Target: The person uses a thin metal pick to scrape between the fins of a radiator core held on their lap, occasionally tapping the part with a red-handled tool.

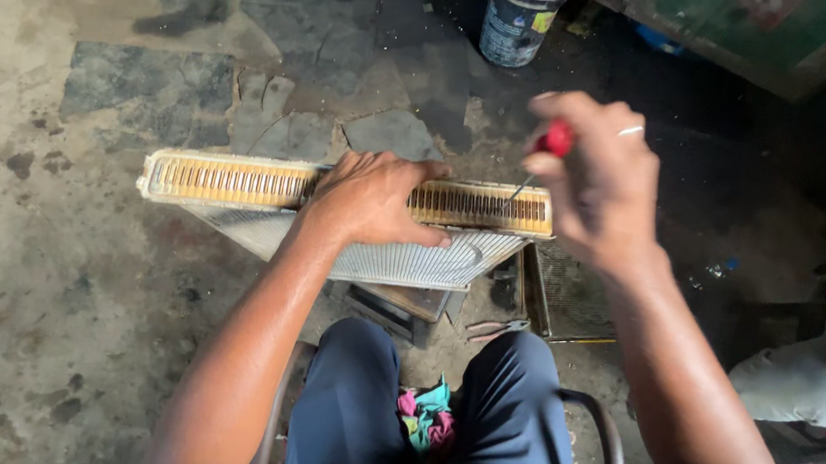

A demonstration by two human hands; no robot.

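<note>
A long radiator core (230, 182) stands on edge in front of my knees, its brass top plate with a row of slots facing up and its silver fins below. My left hand (371, 199) lies over the middle of the top plate, gripping it. My right hand (599, 183) is closed around a red-handled screwdriver (553, 140). Its thin shaft slants down and its tip touches the slots near the right end of the core.
A dark bucket (518, 19) stands on the cracked stone floor at the back. A green box (743, 32) sits at the top right. Pliers (496, 329) lie under the core, a mesh tray (570, 293) to the right, and a white sack (799, 375) beyond it.
</note>
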